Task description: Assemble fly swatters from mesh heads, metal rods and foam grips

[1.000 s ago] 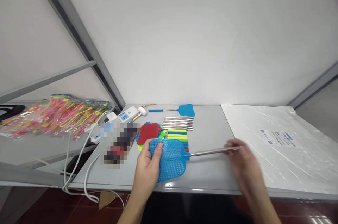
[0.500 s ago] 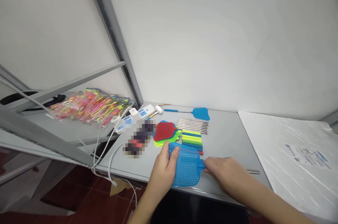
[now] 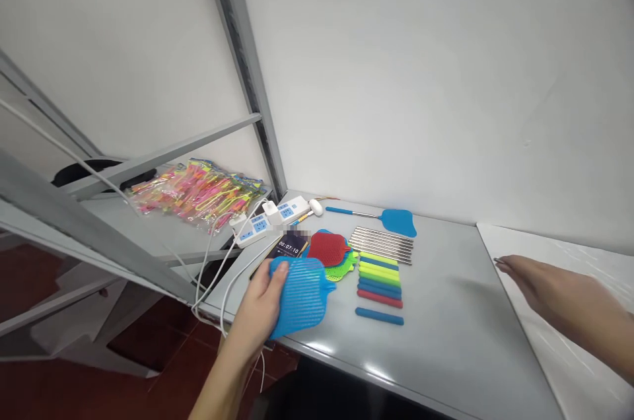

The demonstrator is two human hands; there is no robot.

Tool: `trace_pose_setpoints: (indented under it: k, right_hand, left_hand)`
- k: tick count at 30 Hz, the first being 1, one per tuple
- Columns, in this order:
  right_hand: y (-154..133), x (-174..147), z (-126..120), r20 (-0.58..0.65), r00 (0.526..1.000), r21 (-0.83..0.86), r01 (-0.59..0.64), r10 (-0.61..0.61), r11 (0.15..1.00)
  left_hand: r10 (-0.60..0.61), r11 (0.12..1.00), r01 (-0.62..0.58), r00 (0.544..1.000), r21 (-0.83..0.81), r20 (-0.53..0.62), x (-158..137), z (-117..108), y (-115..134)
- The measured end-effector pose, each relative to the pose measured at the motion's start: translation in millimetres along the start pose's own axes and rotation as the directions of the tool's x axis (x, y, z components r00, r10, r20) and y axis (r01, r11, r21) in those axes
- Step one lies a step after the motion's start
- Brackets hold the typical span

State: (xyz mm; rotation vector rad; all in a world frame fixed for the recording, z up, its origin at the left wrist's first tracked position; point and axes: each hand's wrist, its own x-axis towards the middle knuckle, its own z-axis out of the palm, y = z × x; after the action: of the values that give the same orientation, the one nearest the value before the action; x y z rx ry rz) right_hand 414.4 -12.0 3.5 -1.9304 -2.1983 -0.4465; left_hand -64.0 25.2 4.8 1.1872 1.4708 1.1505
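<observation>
I've got the left hand (image 3: 262, 298) pinching a blue swatter head (image 3: 302, 294) by its outer edge over the bench (image 3: 446, 321), probably to leave the neck (image 3: 329, 286) clear. Right hand (image 3: 559, 289) closed on a metal rod (image 3: 497, 260), I think; only the tip shows. Handles (image 3: 380, 277) lined up, likely for easy pickup.

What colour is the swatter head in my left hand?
The swatter head is blue; see the head view.

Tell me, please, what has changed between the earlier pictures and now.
The right hand has swung rightward, drawing the silver metal rod (only its tip shows) clear of the blue perforated plastic swatter head. The left hand still holds that head; the red mesh swatter head stays put.
</observation>
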Motion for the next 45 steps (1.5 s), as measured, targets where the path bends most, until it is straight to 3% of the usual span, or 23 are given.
trace_pose_setpoints:
  k: [3, 8, 15, 22, 29, 36, 39, 42, 45]
  right_hand:
    - [-0.8, -8.0, 6.4, -0.098, 0.995, 0.050, 0.033, -0.028, 0.998]
    - [-49.1, -18.7, 22.8, -0.039, 0.980, 0.153, 0.199, -0.195, 0.968]
    - [-68.9, -10.3, 32.4, -0.078, 0.989, 0.246, 0.140, -0.124, 0.959]
    - [-81.4, -1.6, 45.6, -0.071, 0.986, 0.307, 0.164, -0.149, 0.938]
    - [-85.9, 11.9, 47.0, -0.109, 0.974, 0.268, 0.220, -0.198, 0.938]
    - [-98.5, 42.9, 39.1, -0.097, 0.974, 0.190, 0.221, -0.206, 0.957]
    - [-106.2, 61.8, 29.6, -0.100, 0.973, 0.195, 0.224, -0.208, 0.955]
    - [-111.7, 77.2, 8.6, -0.172, 0.969, 0.316, 0.225, -0.177, 0.922]
    - [-115.2, 88.2, -18.2, -0.293, 0.956, 0.514, 0.133, 0.027, 0.848]
  left_hand:
    - [0.121, 0.986, -0.121, 0.993, 0.112, 0.001, 17.8, 18.2, 6.2]
    - [0.236, 0.943, -0.218, 0.971, 0.254, -0.043, 66.6, 47.0, -4.3]
    - [0.317, 0.844, -0.278, 0.949, 0.459, -0.008, 110.7, 60.7, -12.6]
    - [0.457, 0.704, -0.373, 0.889, 0.605, 0.017, 102.9, 70.4, -27.7]
    - [0.545, 0.550, -0.458, 0.831, 0.698, 0.116, 89.8, 74.1, -24.2]
    - [0.562, 0.498, -0.518, 0.804, 0.695, 0.196, 81.4, 90.1, -19.2]
    - [0.588, 0.502, -0.540, 0.786, 0.675, 0.192, 80.5, 88.9, -17.7]
    - [0.657, 0.513, -0.599, 0.735, 0.615, 0.169, 79.5, 86.7, -15.6]
    - [0.719, 0.514, -0.674, 0.675, 0.530, 0.162, 77.7, 89.8, -7.5]
